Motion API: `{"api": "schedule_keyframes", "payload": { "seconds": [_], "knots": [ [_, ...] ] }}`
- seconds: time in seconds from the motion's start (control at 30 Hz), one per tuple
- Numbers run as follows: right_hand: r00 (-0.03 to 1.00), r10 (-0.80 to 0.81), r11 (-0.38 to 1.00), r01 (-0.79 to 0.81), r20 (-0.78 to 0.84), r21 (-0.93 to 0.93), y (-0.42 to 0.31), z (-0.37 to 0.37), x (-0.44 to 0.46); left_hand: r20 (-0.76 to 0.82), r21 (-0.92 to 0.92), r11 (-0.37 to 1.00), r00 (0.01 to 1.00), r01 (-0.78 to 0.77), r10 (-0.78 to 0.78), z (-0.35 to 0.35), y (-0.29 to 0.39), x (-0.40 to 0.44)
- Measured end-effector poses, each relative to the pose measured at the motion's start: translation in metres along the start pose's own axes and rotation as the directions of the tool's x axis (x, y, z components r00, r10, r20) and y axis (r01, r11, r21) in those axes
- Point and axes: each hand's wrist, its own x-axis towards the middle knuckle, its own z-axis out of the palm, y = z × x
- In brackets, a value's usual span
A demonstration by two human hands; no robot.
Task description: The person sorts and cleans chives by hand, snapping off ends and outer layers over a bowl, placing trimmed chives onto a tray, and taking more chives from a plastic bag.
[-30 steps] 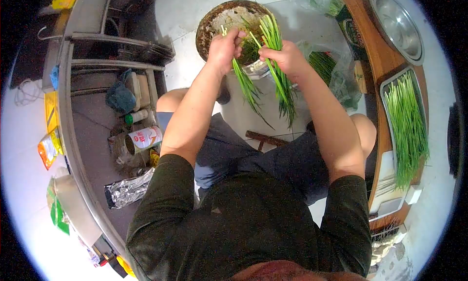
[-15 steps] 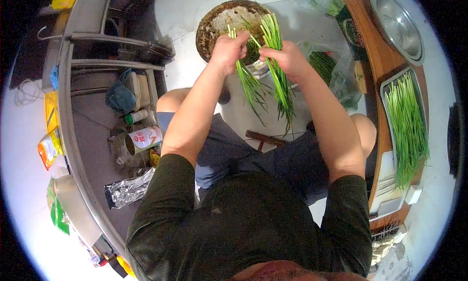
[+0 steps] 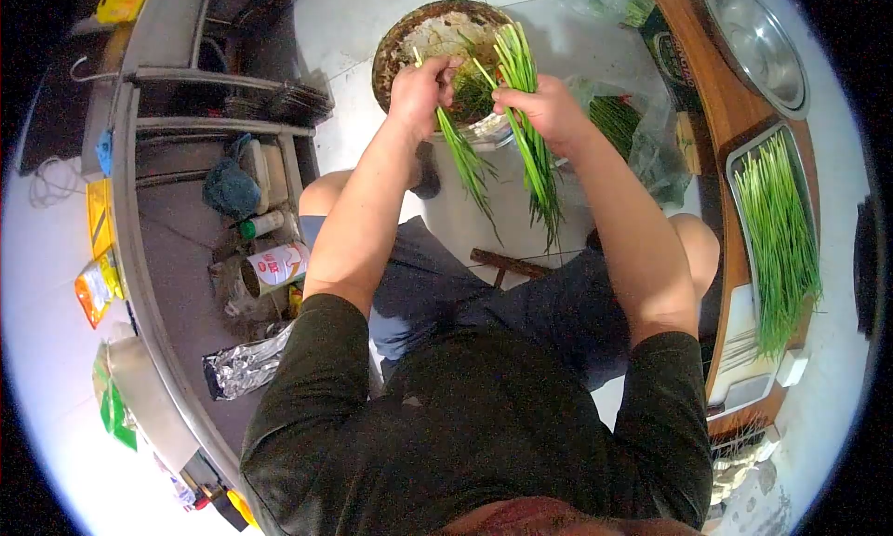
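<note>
Chives (image 3: pixel 518 64) hang pinched in the left hand (image 3: pixel 418 97) and right hand (image 3: pixel 549 114) (the thicker bunch). A brown basin (image 3: pixel 394 52) stands farther off.

Stalks (image 3: pixel 778 248) lie in the right-hand tray (image 3: pixel 734 164)

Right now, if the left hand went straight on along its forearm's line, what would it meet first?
Probably the stained bowl: the left hand, gripping green stalks, points there, though depth is unclear; it could pass above.
</note>
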Motion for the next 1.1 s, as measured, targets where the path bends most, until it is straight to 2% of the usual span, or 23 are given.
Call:
{"api": "schedule_keyframes", "payload": {
  "seconds": [0.23,0.33,0.43,0.53,0.63,0.83,0.93,1.1],
  "knots": [
    [0.999,-0.031,0.999,0.031,0.006,0.010,-0.007,0.002,-0.005,0.042,0.171,0.982,0.996,-0.085,0.079,-0.002,-0.004,0.000],
    [1.000,-0.025,0.999,0.025,0.011,0.023,-0.011,0.004,-0.008,0.036,0.128,0.982,0.990,-0.137,0.134,0.000,-0.006,-0.002],
    [1.000,-0.019,0.999,0.019,0.014,0.030,-0.010,0.004,-0.007,0.009,0.168,0.977,0.991,-0.133,0.134,-0.001,-0.007,0.000],
    [0.999,-0.038,0.999,0.038,0.007,0.026,-0.009,0.003,-0.007,-0.112,0.198,0.976,0.987,-0.091,0.114,0.005,-0.005,-0.002],
    [0.999,-0.034,0.999,0.034,0.009,0.018,-0.002,0.001,-0.002,-0.104,0.150,0.987,0.992,-0.055,0.071,0.000,-0.003,-0.002],
    [0.999,-0.047,0.999,0.047,0.023,0.014,-0.004,0.001,-0.004,-0.028,0.166,0.986,1.000,-0.005,0.010,-0.010,-0.004,0.005],
    [0.997,-0.072,0.997,0.070,0.032,0.037,-0.003,0.001,-0.003,-0.034,0.128,0.992,0.999,0.015,-0.011,-0.007,-0.002,0.002],
    [0.997,-0.068,0.997,0.067,0.025,0.047,-0.004,0.003,-0.004,-0.104,0.092,0.995,0.994,-0.030,0.039,-0.003,-0.005,0.002]
  ]
}}
